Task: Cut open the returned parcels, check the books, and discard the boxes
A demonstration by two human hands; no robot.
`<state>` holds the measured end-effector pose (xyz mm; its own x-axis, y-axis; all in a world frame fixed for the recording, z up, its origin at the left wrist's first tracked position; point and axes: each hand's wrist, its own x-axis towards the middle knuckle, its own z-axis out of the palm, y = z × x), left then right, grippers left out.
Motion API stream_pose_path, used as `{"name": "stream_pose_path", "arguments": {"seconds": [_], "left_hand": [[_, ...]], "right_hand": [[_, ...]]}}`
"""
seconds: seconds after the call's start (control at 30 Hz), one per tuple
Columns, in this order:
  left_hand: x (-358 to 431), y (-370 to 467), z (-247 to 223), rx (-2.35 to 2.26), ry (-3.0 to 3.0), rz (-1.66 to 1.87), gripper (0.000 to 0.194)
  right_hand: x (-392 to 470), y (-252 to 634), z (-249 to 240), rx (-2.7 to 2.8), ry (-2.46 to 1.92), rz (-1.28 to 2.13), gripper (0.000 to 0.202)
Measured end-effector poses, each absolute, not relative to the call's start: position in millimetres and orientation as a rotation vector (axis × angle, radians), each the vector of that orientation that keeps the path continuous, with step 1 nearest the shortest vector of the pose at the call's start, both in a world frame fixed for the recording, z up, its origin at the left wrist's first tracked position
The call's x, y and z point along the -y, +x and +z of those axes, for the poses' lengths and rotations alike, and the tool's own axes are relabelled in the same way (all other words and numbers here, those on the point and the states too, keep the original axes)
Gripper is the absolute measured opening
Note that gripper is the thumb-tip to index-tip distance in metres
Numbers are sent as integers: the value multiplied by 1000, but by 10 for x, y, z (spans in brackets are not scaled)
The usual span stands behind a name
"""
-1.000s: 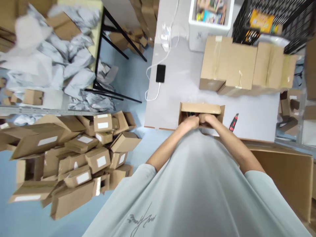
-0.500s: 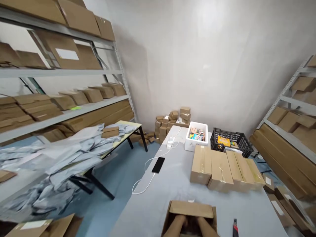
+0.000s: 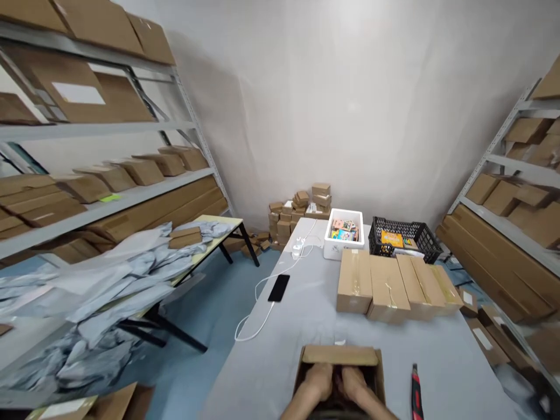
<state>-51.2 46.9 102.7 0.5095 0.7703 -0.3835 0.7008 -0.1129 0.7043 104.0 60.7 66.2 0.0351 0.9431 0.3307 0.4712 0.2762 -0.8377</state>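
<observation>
An open cardboard box point(image 3: 336, 354) stands at the near edge of the grey table point(image 3: 262, 373), its far flap raised. Both hands reach down into it, side by side. My left hand point(image 3: 320, 378) is on the left of the box's inside, fingers curled inward. Close beside it, my right hand point(image 3: 350, 380) is also closed, its fingers bent toward the left one. What they grip inside the dark box is hidden. A red and black box cutter point(image 3: 415, 394) lies on the table to the right of the box.
Several taped cartons point(image 3: 389, 286) line the table's right side. Behind them stand a white foam box point(image 3: 343, 248) with colourful packets and a black crate point(image 3: 405, 239). A phone point(image 3: 279, 288) lies with its white cable. Shelves point(image 3: 192, 125) flank both sides; a side table point(image 3: 223, 230) holds grey bags.
My view has tilted down and turned slightly right. Both hands show more fully now, still inside the box and with the fingers closer together.
</observation>
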Motion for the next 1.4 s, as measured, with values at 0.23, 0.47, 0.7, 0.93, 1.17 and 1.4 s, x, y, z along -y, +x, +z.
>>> {"name": "stream_pose_path", "arguments": {"seconds": [0.23,0.47,0.7,0.93,1.17,1.4], "left_hand": [[-675,-666,578,-1177,1899,189,34],[-889,-460,1015,-1054,1266,769,45],[-848,-374,1203,-919,877,1037,59],[-679,-226,1138,-1156,1070,1214,54],[-538,-272,1178,-838,1698,1224,35],[-646,-501,1048,-1054,1066,1115,55]], "right_hand": [[-15,1595,549,1882,-1660,720,21],[-429,1843,1248,1148,-1561,725,53],[-404,1472,1210,1097,-1513,864,41],[-265,1194,1417,1278,-1553,631,37],[-357,1128,1379,1072,-1458,758,42],[-374,1315,1323,934,-1265,962,46]]}}
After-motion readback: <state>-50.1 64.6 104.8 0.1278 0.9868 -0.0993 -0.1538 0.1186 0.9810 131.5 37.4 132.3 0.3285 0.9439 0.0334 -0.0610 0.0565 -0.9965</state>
